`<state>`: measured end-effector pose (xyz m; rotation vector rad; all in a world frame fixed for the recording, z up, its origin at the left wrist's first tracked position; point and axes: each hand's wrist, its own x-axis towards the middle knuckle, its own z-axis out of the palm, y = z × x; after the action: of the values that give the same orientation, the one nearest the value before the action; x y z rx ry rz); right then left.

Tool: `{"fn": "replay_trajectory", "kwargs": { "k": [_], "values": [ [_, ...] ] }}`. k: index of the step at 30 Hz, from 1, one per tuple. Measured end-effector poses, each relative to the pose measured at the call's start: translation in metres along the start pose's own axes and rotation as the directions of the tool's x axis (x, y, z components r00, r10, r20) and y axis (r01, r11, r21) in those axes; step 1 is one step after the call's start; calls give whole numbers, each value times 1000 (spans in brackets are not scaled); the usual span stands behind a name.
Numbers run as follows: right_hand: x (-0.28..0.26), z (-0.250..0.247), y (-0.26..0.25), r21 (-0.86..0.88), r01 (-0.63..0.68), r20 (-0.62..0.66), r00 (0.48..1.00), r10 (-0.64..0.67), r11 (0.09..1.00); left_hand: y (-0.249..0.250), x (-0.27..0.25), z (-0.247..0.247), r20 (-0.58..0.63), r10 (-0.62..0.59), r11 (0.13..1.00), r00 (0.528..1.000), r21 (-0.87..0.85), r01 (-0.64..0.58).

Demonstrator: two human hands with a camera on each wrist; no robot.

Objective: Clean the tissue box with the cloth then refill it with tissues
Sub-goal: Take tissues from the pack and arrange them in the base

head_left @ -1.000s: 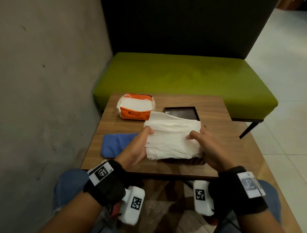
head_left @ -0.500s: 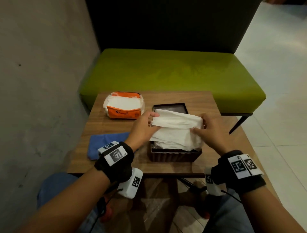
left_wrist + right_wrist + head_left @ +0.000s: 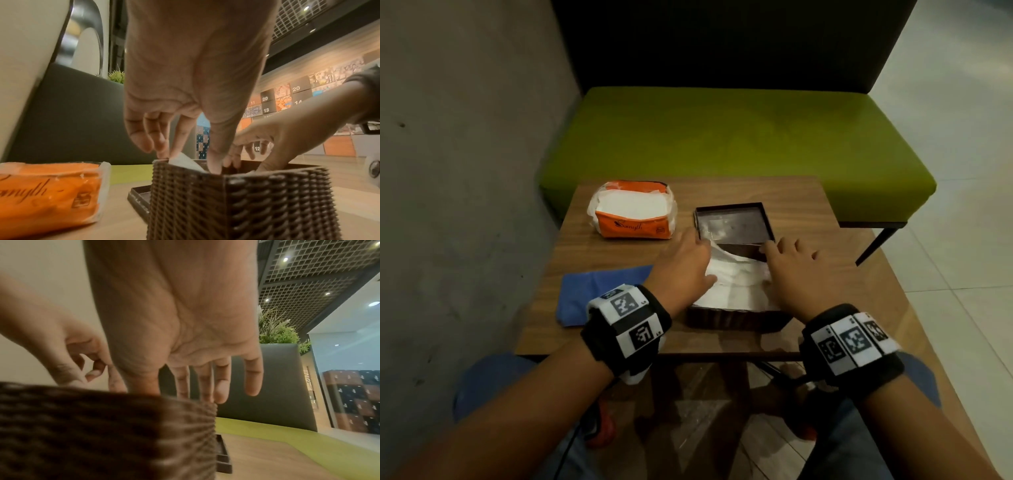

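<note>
The dark woven tissue box (image 3: 736,320) stands near the table's front edge, its top uncovered. A stack of white tissues (image 3: 736,287) lies inside it, with one corner (image 3: 183,160) poking above the rim. My left hand (image 3: 688,263) presses the stack's left side, thumb down inside the box (image 3: 246,203). My right hand (image 3: 787,260) presses the right side with straight fingers (image 3: 252,381) over the box's (image 3: 92,426) far rim. The box's dark lid (image 3: 734,224) lies flat just behind. The blue cloth (image 3: 599,291) lies to the left.
An orange tissue pack (image 3: 635,210), torn open, sits at the back left of the small wooden table (image 3: 808,212). A green bench (image 3: 722,133) with a dark backrest stands behind it, and a concrete wall runs along the left. My knees are under the table's front edge.
The tissue stack, held above the box a second ago, has gone down into it. Both hands followed it and now press on it.
</note>
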<state>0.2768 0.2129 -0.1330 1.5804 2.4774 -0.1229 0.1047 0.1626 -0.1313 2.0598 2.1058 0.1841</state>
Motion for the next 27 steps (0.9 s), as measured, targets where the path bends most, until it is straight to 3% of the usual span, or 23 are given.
{"fn": "replay_trajectory", "kwargs": {
  "k": [2, 3, 4, 6, 9, 13, 18, 20, 23, 25, 27],
  "values": [
    [-9, -1, -8, 59, -3, -105, 994, 9, 998, 4, -7, -2, -139, 79, 997, 987, 0, -80],
    [-12, -2, -12, 124, 7, -131, 991, 9, 992, 5, -10, -3, -148, 148, 989, 978, 27, -145],
    [-13, -2, -17, 195, 19, -121, 993, 4, 981, 7, -13, -3, -104, 214, 976, 971, 75, -206],
    [-13, -2, -27, 277, 2, 17, 1000, -7, 961, 8, -16, 2, 65, 277, 942, 959, 178, -285],
    [-4, 2, -37, 268, -25, 217, 976, -36, 963, 4, -14, 8, 211, 217, 923, 953, 272, -271],
    [9, 8, -35, 259, -42, 279, 960, -33, 965, -1, -5, 13, 270, 164, 923, 949, 298, -244],
    [14, 15, -39, 289, -69, 353, 935, -40, 955, -8, 3, 17, 407, 121, 950, 906, 218, -224],
    [14, 15, -42, 301, -74, 344, 938, -36, 951, -11, 2, 15, 372, 170, 958, 913, 154, -241],
    [11, 12, -44, 313, -43, 247, 968, -38, 949, -19, -2, 3, 174, 230, 972, 957, 11, -235],
    [11, 11, -43, 311, -5, 228, 971, -70, 950, -34, -2, -10, 13, 185, 972, 983, -149, -181],
    [12, 13, -44, 321, 8, 311, 944, -113, 947, -59, 4, -23, -125, 65, 956, 990, -276, -97]
  ]
}}
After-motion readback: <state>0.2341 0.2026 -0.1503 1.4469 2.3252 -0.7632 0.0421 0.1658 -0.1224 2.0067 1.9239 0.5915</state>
